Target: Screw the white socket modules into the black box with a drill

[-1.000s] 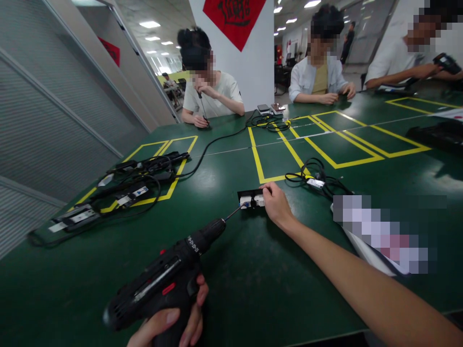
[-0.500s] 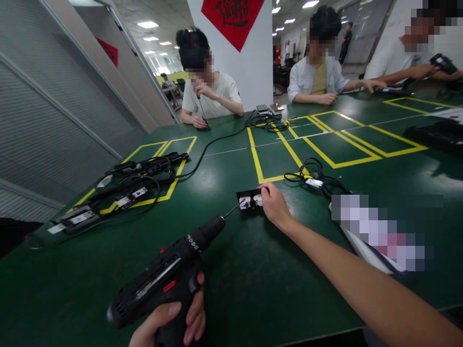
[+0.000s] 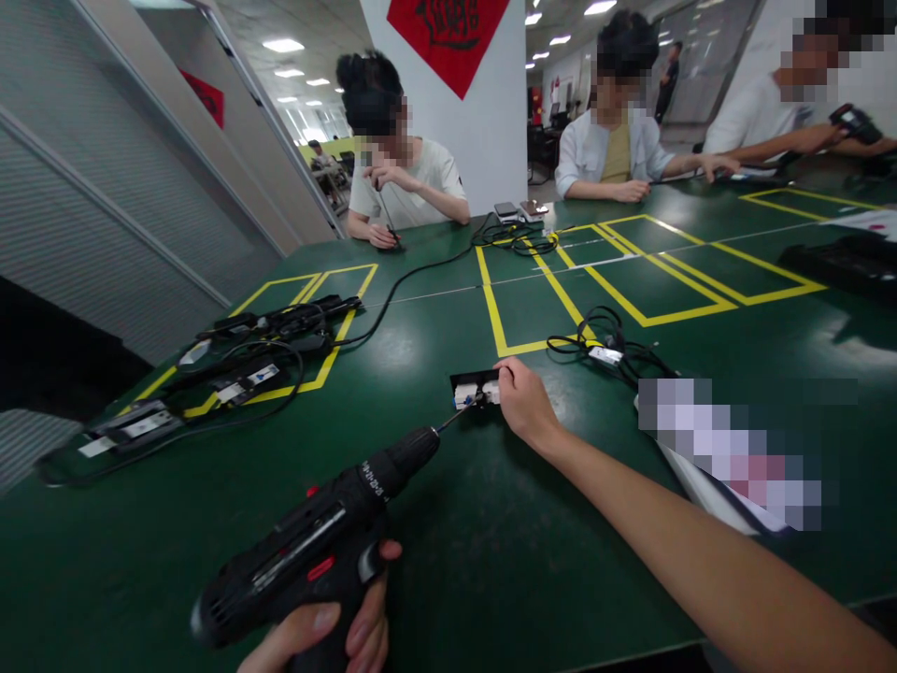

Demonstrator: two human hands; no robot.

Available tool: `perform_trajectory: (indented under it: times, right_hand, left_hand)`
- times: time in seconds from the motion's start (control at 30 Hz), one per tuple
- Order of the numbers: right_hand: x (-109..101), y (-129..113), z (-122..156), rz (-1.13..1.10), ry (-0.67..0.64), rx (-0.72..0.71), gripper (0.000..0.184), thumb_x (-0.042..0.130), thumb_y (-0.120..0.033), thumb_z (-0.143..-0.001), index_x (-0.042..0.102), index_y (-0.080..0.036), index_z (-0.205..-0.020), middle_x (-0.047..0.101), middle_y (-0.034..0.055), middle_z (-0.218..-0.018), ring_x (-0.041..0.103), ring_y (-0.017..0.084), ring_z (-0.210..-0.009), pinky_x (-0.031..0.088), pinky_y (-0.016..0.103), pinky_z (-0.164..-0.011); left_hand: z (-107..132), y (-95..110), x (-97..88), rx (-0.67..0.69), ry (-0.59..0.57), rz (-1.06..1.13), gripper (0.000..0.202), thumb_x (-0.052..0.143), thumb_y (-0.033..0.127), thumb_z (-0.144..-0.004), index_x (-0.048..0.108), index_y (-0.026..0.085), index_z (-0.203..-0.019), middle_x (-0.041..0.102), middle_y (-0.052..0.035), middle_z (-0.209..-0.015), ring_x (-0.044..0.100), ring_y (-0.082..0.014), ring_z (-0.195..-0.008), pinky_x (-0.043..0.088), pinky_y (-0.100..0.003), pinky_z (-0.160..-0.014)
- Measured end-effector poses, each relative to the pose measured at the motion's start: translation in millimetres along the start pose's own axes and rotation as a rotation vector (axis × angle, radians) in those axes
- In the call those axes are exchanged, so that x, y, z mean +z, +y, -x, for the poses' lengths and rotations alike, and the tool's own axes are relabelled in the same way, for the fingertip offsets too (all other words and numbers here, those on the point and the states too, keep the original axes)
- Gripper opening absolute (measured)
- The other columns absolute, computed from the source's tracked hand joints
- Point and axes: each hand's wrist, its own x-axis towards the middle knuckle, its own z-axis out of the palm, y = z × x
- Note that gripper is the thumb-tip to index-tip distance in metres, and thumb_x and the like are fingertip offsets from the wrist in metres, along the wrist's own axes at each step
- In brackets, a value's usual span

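My left hand (image 3: 354, 626) is wrapped around the handle of a black cordless drill (image 3: 315, 537) with red details. Its long thin bit points up and to the right, and the tip meets a small black casing (image 3: 462, 380) holding white parts and a spot of blue. At the casing's right end, my right hand (image 3: 525, 404) is closed on it and keeps it against the green table (image 3: 448, 533). My right fingers cover that end of the casing. Whether the bit sits in a screw is too small to tell.
Black cables and power-strip-like parts (image 3: 259, 369) lie at the left within yellow tape. A coiled cable (image 3: 604, 341) and a blurred-out flat object (image 3: 729, 458) lie to the right. Across the table sit a person in a white shirt (image 3: 434, 178) and two others.
The drill's bit tip has shifted right along the casing, from near the blue spot toward its middle. My right hand still grips the casing. The view has moved slightly.
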Motion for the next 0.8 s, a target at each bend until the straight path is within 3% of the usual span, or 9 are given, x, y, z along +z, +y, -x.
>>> perform_trajectory:
  times: [0.23, 0.8]
  right_hand:
    - [0.8, 0.5, -0.2, 0.008, -0.007, -0.021, 0.027, 0.031, -0.022, -0.087, 0.057, -0.018, -0.09, 0.062, 0.0048, -0.086, 0.055, 0.016, -0.081, 0.038, 0.025, -0.073]
    - [0.2, 0.7, 0.1, 0.018, -0.013, -0.019, 0.027, 0.03, -0.023, -0.088, 0.057, -0.019, -0.09, 0.062, 0.0045, -0.086, 0.055, 0.016, -0.081, 0.038, 0.025, -0.072]
  left_hand:
    - [-2.3, -1.3, -1.5, -0.023, 0.007, 0.018, 0.028, 0.048, 0.026, -0.074, 0.06, 0.013, -0.096, 0.052, -0.003, -0.054, 0.047, -0.0143, -0.037, 0.042, -0.033, -0.042]
    - [-3.8, 0.6, 3.2, -0.009, 0.043, -0.003, 0.025, 0.049, 0.025, -0.074, 0.059, 0.012, -0.093, 0.051, -0.0025, -0.054, 0.045, -0.0132, -0.037, 0.04, -0.032, -0.041]
